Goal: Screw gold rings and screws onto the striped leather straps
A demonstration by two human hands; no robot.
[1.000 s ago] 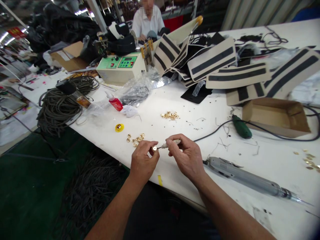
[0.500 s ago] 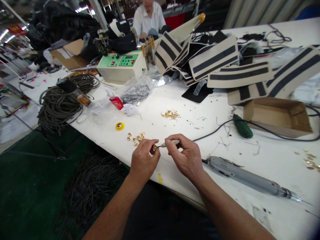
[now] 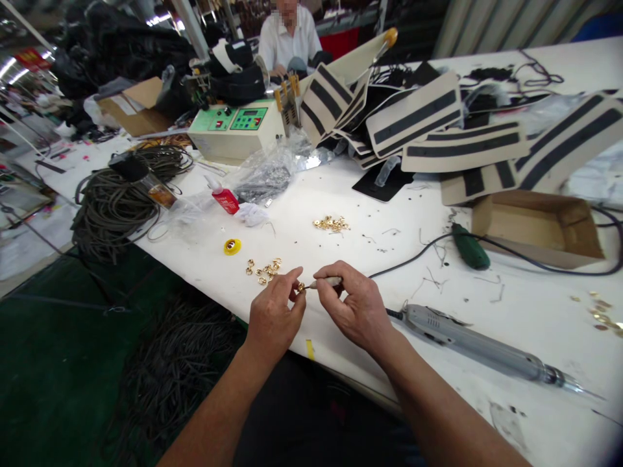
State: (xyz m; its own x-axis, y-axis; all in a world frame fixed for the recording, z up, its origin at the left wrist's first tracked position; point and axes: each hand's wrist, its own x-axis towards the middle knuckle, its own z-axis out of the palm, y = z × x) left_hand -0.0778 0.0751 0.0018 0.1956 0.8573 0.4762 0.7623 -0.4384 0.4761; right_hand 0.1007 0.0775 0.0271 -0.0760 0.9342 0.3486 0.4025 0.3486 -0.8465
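Note:
Between thumb and fingers my left hand (image 3: 275, 311) pinches a small gold metal fitting (image 3: 301, 287). A thin pen-like tool with a pale handle (image 3: 331, 281) is in my right hand (image 3: 353, 301), its dark tip pointing left and meeting the fitting, as far as I can see. Several gold ring-like fittings (image 3: 263, 271) lie on the white table just beyond my left hand. Farther back is a pile of small gold parts (image 3: 331, 224). A yellow round dish (image 3: 232, 246) sits to the left of them.
A grey electric screwdriver (image 3: 479, 350) lies right of my right forearm. Behind it are a green-handled tool (image 3: 470, 246), a black cable and a cardboard box (image 3: 535, 227). Striped panels (image 3: 413, 113), a red bottle (image 3: 224, 198) and a control box (image 3: 238, 130) stand farther back. A person sits opposite.
Both hands keep their grips and have shifted very slightly left in the view. The tool's tip stays at the gold fitting; the things on the table look the same.

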